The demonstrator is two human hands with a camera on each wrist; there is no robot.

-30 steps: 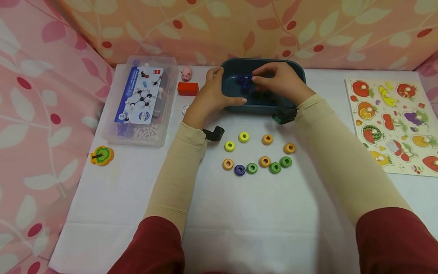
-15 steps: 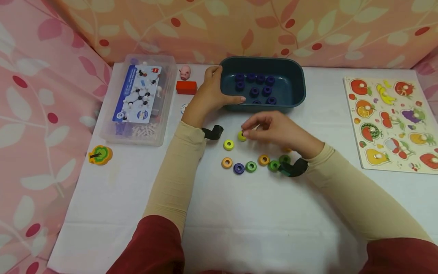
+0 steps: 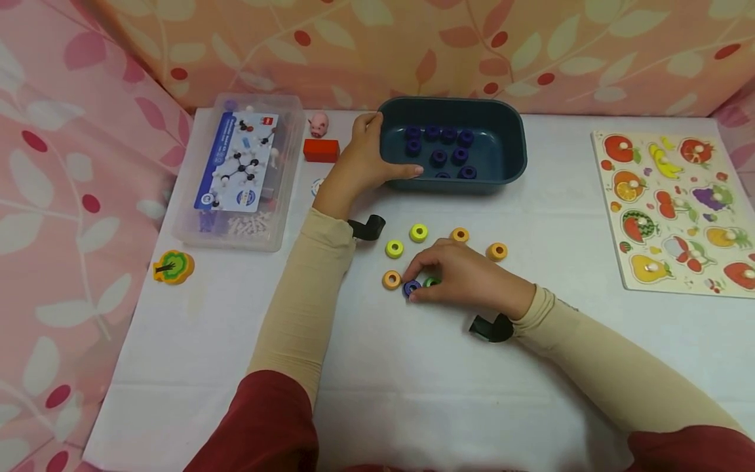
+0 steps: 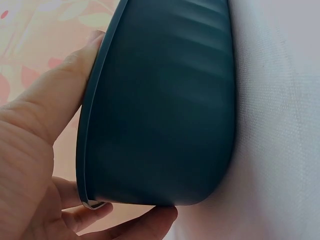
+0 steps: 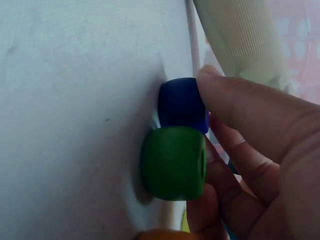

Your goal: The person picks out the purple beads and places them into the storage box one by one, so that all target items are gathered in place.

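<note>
My left hand grips the left end of a dark teal plastic tub, its thumb over the near rim. The left wrist view shows the tub's outer wall close up, fingers curled about its end. Several dark blue beads lie inside the tub. On the white cloth, my right hand pinches one blue bead between thumb and index finger. A green bead stands right beside it. An orange bead lies just left of the fingers. The hand hides other beads beneath it.
Two yellow beads and two more orange beads lie around the right hand. To the left are a clear molecular model kit box, a red block, a pig figure and a tree piece. A fruit puzzle board lies right.
My right hand has left the tub, come toward me over the loose beads, and now pinches the blue one. The left hand has stayed on the tub.
</note>
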